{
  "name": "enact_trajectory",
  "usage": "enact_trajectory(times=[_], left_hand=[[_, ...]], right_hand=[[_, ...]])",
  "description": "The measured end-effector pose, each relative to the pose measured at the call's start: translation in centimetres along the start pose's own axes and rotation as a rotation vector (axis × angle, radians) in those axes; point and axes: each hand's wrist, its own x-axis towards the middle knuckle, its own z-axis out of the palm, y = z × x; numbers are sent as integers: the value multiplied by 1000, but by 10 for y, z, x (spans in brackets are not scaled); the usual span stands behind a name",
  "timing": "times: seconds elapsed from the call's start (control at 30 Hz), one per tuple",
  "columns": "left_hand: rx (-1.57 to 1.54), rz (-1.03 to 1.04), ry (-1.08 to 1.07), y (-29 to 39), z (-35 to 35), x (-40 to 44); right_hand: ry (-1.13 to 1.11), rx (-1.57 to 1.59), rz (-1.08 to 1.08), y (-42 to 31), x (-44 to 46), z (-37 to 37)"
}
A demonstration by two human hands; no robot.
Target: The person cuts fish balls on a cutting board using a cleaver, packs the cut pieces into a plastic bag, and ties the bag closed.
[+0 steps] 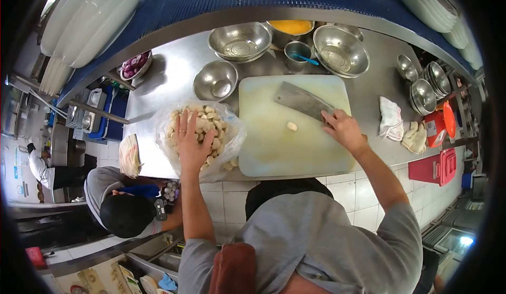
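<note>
Fingers apart, my left hand (pixel 194 138) rests on pale garlic-like cloves (pixel 212 119) in a clear plastic bag (pixel 235 136). My right hand (pixel 342 129) is closed on a cleaver (pixel 300 100), whose broad blade lies over the upper part of the white cutting board (pixel 269 151) and points up and left. One pale clove (pixel 291 126) sits alone on the board, below the blade. Part of the cleaver's handle is hidden under my right hand.
Steel bowls (pixel 216 80) and a cup with a blue utensil (pixel 300 51) stand behind the board. White cloths (pixel 390 118) lie at right. A shelf edge (pixel 211 20) crosses above. A co-worker (pixel 124 209) is at lower left.
</note>
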Motion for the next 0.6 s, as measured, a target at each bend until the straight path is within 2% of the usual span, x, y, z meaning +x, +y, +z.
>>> enact_trajectory(times=[0.1,0.13,0.17,0.23,0.27,0.33,0.4,0.43,0.47,0.53,0.57,0.6], left_hand=[[-62,-84,128,-5,-23,0],[-37,-97,139,-7,-29,1],[25,-151,240,-12,-35,3],[118,-228,361,-34,-39,10],[200,-258,369,-56,-32,9],[121,-430,187,-93,-35,9],[70,-503,20,-101,-49,14],[-26,-526,113,-90,-55,16],[-19,-533,123,-89,-54,17],[-199,-322,359,-94,-50,18],[-57,-155,413,-100,-48,24],[-57,-155,413,-101,-49,27]], right_hand=[[98,195,-20,-24,13,7],[133,323,13,-36,20,11],[138,343,-14,-49,29,20],[2,415,-49,-70,45,47],[3,428,-74,-72,51,62],[-93,363,-59,-73,65,79],[-124,418,-32,-72,74,68],[-160,465,14,-75,81,52],[-161,469,1,-82,91,37],[-132,805,45,-118,122,3],[-65,980,-45,-142,137,-3],[11,1151,-137,-166,152,-7]])
